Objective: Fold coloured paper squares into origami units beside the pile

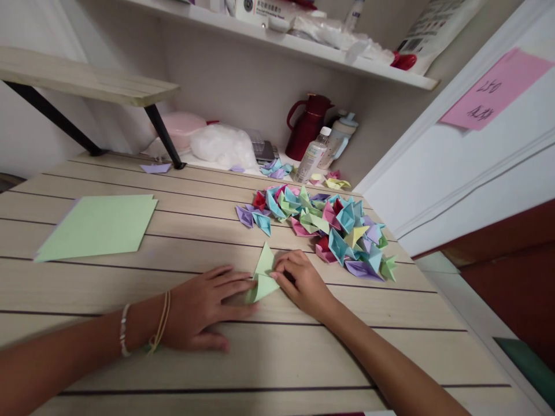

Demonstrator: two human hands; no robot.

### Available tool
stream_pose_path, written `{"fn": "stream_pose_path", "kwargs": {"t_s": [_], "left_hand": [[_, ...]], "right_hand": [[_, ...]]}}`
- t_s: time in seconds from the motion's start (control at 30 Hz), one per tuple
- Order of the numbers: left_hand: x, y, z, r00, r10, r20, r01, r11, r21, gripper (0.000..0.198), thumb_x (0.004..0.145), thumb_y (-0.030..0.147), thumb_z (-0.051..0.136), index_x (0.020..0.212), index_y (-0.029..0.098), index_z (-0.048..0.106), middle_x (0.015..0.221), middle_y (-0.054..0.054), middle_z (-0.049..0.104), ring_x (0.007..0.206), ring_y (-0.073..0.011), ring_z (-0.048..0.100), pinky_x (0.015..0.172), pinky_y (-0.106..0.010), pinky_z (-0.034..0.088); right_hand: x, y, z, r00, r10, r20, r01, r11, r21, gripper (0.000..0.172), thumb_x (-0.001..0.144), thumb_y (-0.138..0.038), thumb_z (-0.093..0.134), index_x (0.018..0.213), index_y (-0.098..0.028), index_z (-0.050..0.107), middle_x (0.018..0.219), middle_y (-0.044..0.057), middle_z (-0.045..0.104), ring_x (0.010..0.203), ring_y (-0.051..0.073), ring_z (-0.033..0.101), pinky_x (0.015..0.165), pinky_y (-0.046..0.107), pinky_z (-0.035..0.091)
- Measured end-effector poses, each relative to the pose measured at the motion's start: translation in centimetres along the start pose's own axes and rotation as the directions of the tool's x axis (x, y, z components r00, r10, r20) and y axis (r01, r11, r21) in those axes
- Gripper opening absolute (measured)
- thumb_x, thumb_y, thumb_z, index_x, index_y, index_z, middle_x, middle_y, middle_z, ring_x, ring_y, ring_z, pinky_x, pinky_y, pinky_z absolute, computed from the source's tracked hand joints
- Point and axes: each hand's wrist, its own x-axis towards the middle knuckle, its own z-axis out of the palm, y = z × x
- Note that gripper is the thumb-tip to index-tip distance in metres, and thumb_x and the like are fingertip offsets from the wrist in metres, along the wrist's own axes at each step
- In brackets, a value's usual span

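A partly folded piece of light green paper (265,284) lies on the slatted table between my hands, one pointed corner aimed away from me. My left hand (206,309) rests flat with its fingers spread, the fingertips touching the paper's left edge. Bracelets circle that wrist. My right hand (303,283) pinches the paper's right edge between thumb and fingers. Just beyond, a heap of folded paper boats (312,222) in blue, green, pink, purple and yellow spreads to the right. At the left lies a stack of green sheets (102,225), with purple showing under its edge.
A wooden riser (87,78) on black legs stands at the back left. Toward the back wall are a plastic bottle (312,155), a dark red jug (307,124), a pale blue cup (340,140) and a white plastic bag (223,144). A shelf (303,43) hangs above.
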Motion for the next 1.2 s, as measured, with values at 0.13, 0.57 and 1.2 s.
{"fn": "stream_pose_path", "kwargs": {"t_s": [0.13,0.57,1.2], "left_hand": [[0.1,-0.1,-0.6,0.999,-0.008,0.04,0.01,0.999,-0.039,0.07,0.077,0.053,0.046,0.136,0.02,0.028,0.133,-0.012,0.043,0.126,-0.0282,0.031,0.105,-0.046,0.018],[-0.4,0.1,-0.7,0.989,-0.142,-0.043,0.139,0.988,-0.065,0.076,0.074,0.055,0.05,0.134,0.015,0.027,0.133,-0.015,0.041,0.123,-0.0277,0.034,0.104,-0.044,0.022],[-0.6,-1.4,-1.4,0.996,0.087,-0.002,-0.087,0.993,-0.076,0.051,0.078,0.05,0.047,0.121,0.022,0.049,0.122,-0.011,0.053,0.119,-0.0271,0.039,0.104,-0.045,0.022]], "right_hand": [[0.0,-0.1,-0.4,0.999,-0.017,0.035,0.014,0.998,0.057,0.02,0.089,-0.028,0.039,0.08,-0.019,0.054,0.085,0.006,0.059,0.086,0.019,0.053,0.08,0.035,0.039],[1.0,-0.1,-1.0,0.979,-0.038,0.202,0.033,0.999,0.03,0.018,0.075,-0.037,0.063,0.071,-0.02,0.059,0.086,0.003,0.058,0.085,0.017,0.053,0.081,0.033,0.037],[1.7,0.2,-0.1,0.987,0.014,0.159,-0.002,0.997,-0.078,0.022,0.071,-0.04,0.065,0.067,-0.02,0.057,0.076,0.002,0.056,0.077,0.017,0.053,0.074,0.033,0.038]]}}
